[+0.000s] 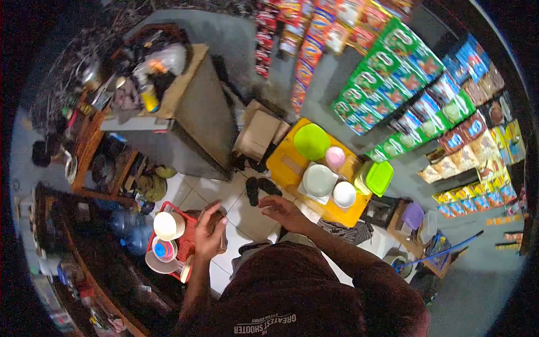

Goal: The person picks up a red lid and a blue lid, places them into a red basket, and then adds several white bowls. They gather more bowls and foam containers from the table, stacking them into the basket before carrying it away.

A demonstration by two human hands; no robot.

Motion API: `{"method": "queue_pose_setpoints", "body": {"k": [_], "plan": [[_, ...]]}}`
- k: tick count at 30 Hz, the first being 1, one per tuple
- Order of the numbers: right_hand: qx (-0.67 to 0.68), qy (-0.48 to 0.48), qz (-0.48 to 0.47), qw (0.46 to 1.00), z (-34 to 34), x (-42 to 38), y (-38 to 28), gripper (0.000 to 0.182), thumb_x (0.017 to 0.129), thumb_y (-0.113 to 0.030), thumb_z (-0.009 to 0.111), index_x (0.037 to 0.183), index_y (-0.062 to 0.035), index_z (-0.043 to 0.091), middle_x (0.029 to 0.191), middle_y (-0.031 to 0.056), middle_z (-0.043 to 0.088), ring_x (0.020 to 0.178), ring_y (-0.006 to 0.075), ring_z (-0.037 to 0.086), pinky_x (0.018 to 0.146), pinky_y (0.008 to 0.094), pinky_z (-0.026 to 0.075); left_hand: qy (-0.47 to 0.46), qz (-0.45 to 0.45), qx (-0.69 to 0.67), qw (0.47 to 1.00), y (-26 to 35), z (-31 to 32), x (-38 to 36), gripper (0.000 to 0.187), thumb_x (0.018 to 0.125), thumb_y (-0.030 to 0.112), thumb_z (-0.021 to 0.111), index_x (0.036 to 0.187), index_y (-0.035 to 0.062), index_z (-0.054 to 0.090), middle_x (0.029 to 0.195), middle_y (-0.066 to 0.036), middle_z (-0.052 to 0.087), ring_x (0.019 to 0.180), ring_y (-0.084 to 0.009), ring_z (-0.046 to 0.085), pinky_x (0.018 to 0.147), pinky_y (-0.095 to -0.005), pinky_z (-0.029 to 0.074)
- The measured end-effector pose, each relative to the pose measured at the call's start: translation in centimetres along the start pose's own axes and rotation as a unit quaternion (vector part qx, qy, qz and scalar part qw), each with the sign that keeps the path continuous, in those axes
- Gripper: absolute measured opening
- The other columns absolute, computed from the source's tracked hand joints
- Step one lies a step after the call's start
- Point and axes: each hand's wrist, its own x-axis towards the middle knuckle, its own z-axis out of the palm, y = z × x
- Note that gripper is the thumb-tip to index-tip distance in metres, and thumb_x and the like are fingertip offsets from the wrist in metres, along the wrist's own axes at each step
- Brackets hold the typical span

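Note:
My left hand (210,231) is raised above the floor with its fingers apart and nothing in it. It is nearest to a red plastic basket (189,240), which holds a stack of cream bowls (169,224) and a nest of coloured cups (163,250). In front of me, my right hand (282,214) is open, fingers spread and bare. Beyond it is a low yellow table (282,163), bearing a lime green dish (311,142), a small pink bowl (335,156), a large pale bowl (319,180) and a smaller white bowl (344,194).
A green-lidded container (380,178) stands at the table's right edge. Sandals (259,188) lie on the tiled floor (210,196). A cardboard box (259,135) sits beside a grey cabinet (205,121). Sachet strips (387,73) hang on the wall. Blue water jugs (135,238) stand left.

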Motion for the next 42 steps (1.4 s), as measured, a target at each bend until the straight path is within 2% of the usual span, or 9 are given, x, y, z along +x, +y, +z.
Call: {"method": "queue_pose_setpoints", "body": {"k": [3,9,13,20,22,27,31,35,42], "plan": [[0.163,0.068,0.100,0.979,-4.9,-3.8,3.2,0.033,0.092,-0.021,0.056,0.121,-0.0071,0.049,0.112,0.0065,0.057,0.101,0.0177,0.057,0.086,0.0326,0.046,-0.045,-0.014,-0.055,0.997,-0.5,5.4,2.0,0.036,0.084,0.007,0.063,0.118,0.0027,0.055,0.117,-0.013,0.058,0.109,-0.0215,0.055,0.095,-0.0337,0.041],[0.173,0.309,0.305,0.884,-13.1,-9.9,15.6,0.040,0.090,-0.034,0.057,0.121,-0.0096,0.048,0.114,0.0091,0.057,0.095,0.0209,0.060,0.080,0.0359,0.048,-0.137,-0.090,0.028,0.986,-0.2,13.7,4.1,0.032,0.086,0.016,0.064,0.116,0.0053,0.057,0.109,-0.011,0.062,0.097,-0.0182,0.061,0.087,-0.0316,0.046],[0.327,0.422,0.299,0.791,-15.3,-12.2,22.5,0.044,0.088,-0.035,0.056,0.121,-0.0089,0.046,0.114,0.0097,0.058,0.096,0.0231,0.061,0.081,0.0414,0.047,-0.234,-0.065,0.076,0.967,-4.0,19.5,5.6,0.034,0.084,0.017,0.066,0.116,0.0081,0.057,0.113,-0.007,0.060,0.102,-0.0178,0.059,0.089,-0.0333,0.047],[0.340,0.461,0.300,0.763,-11.2,-12.8,29.5,0.042,0.090,-0.032,0.054,0.124,-0.0089,0.045,0.113,0.0091,0.060,0.097,0.0220,0.060,0.081,0.0383,0.047,-0.350,-0.132,0.078,0.924,-18.8,31.9,10.2,0.044,0.080,0.035,0.069,0.104,0.0021,0.054,0.093,-0.017,0.059,0.081,-0.0307,0.061,0.072,-0.0401,0.049],[0.328,0.458,0.320,0.762,-10.4,-12.1,29.9,0.041,0.090,-0.032,0.055,0.123,-0.0087,0.047,0.112,0.0088,0.060,0.098,0.0209,0.060,0.082,0.0357,0.047,-0.268,-0.006,0.174,0.947,-23.9,36.4,11.9,0.044,0.080,0.038,0.067,0.100,0.0009,0.054,0.095,-0.018,0.058,0.091,-0.0337,0.058,0.080,-0.0412,0.046],[0.285,0.425,0.334,0.792,-10.5,-12.4,29.7,0.042,0.091,-0.035,0.054,0.123,-0.0080,0.049,0.112,0.0084,0.060,0.096,0.0189,0.060,0.082,0.0346,0.046,-0.226,-0.205,0.204,0.930,-30.5,43.6,15.9,0.064,0.078,0.051,0.063,0.113,0.0003,0.048,0.102,-0.018,0.058,0.098,-0.0350,0.056,0.084,-0.0436,0.044],[0.214,0.412,0.364,0.808,-11.9,-14.6,30.7,0.041,0.092,-0.037,0.054,0.122,-0.0085,0.049,0.111,0.0066,0.060,0.092,0.0170,0.060,0.082,0.0346,0.046,-0.191,-0.099,0.374,0.902,-33.6,45.3,16.9,0.052,0.081,0.042,0.062,0.119,0.0091,0.048,0.106,-0.018,0.059,0.103,-0.0350,0.056,0.085,-0.0458,0.045],[0.211,0.442,0.360,0.794,-12.6,-16.1,31.9,0.037,0.093,-0.032,0.053,0.121,-0.0078,0.050,0.109,0.0059,0.062,0.091,0.0156,0.061,0.079,0.0326,0.047,-0.232,-0.117,0.308,0.915,-32.8,44.3,17.3,0.046,0.083,0.037,0.060,0.120,0.0116,0.049,0.105,-0.020,0.060,0.102,-0.0363,0.057,0.084,-0.0461,0.045],[0.254,0.440,0.320,0.800,-13.8,-12.7,34.5,0.039,0.093,-0.030,0.052,0.123,-0.0055,0.048,0.112,0.0104,0.060,0.095,0.0195,0.061,0.081,0.0334,0.047,-0.185,-0.111,0.205,0.955,-36.5,42.4,16.5,0.035,0.090,0.024,0.050,0.114,-0.0013,0.051,0.101,-0.022,0.060,0.097,-0.0379,0.058,0.084,-0.0464,0.045]]}}
